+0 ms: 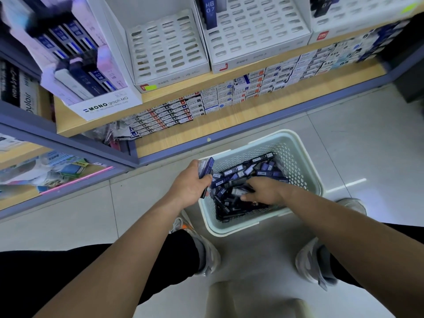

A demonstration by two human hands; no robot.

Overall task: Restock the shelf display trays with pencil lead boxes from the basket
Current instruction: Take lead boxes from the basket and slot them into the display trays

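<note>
Clutching pencil lead boxes [206, 167] in left hand [191, 183], right hand [263, 191] in the basket [297, 165] (grip unclear), probably light, slick, so pinch long sides.

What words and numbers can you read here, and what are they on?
"MONO graph MG": white display box, left.
"HB 07": dark blue box standing in the white tray.
"0.5 HB": a lead box in the display box.
"0.5": one small box on the lower shelf.
Too small or blurred: the other stacked boxes there and the loose boxes in the basket.
</note>
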